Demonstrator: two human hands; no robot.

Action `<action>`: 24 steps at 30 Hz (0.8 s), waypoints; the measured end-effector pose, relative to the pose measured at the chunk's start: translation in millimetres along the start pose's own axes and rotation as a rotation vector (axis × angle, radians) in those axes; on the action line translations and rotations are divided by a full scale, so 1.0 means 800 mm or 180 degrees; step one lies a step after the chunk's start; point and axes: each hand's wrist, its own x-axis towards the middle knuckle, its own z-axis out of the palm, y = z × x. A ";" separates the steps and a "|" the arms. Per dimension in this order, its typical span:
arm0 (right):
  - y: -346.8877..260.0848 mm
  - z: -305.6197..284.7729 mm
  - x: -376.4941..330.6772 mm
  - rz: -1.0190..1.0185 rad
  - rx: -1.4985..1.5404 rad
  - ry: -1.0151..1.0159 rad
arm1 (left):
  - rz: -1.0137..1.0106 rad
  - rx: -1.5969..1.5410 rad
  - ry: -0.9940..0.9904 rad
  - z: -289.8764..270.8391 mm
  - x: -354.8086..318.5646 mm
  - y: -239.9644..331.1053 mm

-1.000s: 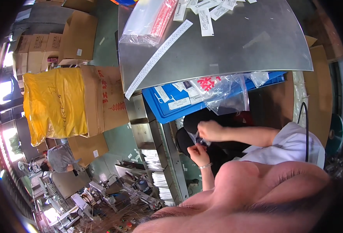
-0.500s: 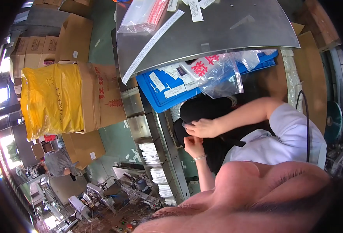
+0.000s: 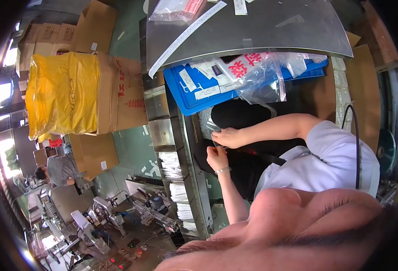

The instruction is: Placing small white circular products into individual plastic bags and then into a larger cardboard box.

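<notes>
My right hand [image 3: 229, 137] pinches a small, pale, see-through piece [image 3: 212, 124], perhaps a little plastic bag; its striped end sticks out past the fingertips. Close below it, my left hand [image 3: 217, 158], with a bracelet at the wrist, has its fingers curled closed. A thin, clear edge seems to run between the hands, but what the left fingers hold is hidden. Both hands are over my dark-trousered lap. Beyond them, a blue plastic tray [image 3: 177, 92] bears white cards [image 3: 207, 92] and clear plastic bags [image 3: 264, 90], one with red print.
A grey metal table [image 3: 271, 34] overhangs the tray, with a long printed strip [image 3: 187, 38] on it. Metal compartments [image 3: 164, 132] hold white paper stacks [image 3: 177, 192]. Leftward stand a carton [image 3: 129, 97] with a yellow bag [image 3: 63, 97], machines [image 3: 88, 228] and another person [image 3: 61, 169].
Both hands have shifted slightly left and up in the picture. The see-through piece now shows beyond the right fingertips. The table and tray sit a little higher and farther right in view.
</notes>
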 end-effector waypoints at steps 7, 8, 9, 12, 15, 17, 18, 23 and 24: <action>0.007 0.008 0.001 -0.0210 -0.0399 0.0645 | -0.0237 0.0318 -0.0019 -0.019 -0.010 -0.007; 0.014 0.004 -0.005 -0.0362 -0.0464 0.0542 | -0.0410 -0.0034 -0.0130 -0.021 -0.014 -0.005; 0.019 -0.004 -0.008 -0.0518 -0.0543 0.0448 | -0.0568 -0.0392 -0.0233 -0.022 -0.014 -0.001; 0.013 -0.026 -0.034 -0.0266 -0.0839 0.0216 | -0.0724 -0.0763 -0.0342 -0.013 -0.021 0.010; 0.000 -0.045 -0.049 -0.0335 -0.1210 0.0388 | -0.0707 -0.0829 -0.0307 0.000 -0.025 0.017; -0.006 -0.058 -0.047 -0.0393 -0.1400 0.0432 | -0.0661 -0.1130 -0.0213 -0.001 -0.025 0.012; -0.012 -0.067 -0.041 -0.0344 -0.1324 0.0147 | -0.0676 -0.1289 -0.0126 -0.003 -0.028 0.007; -0.030 -0.110 0.036 -0.0482 -0.0465 0.0035 | -0.0866 -0.2150 0.0105 0.007 -0.024 -0.020; -0.032 -0.104 0.060 -0.0754 0.0076 0.0807 | -0.0396 -0.1302 0.0428 0.011 -0.024 -0.021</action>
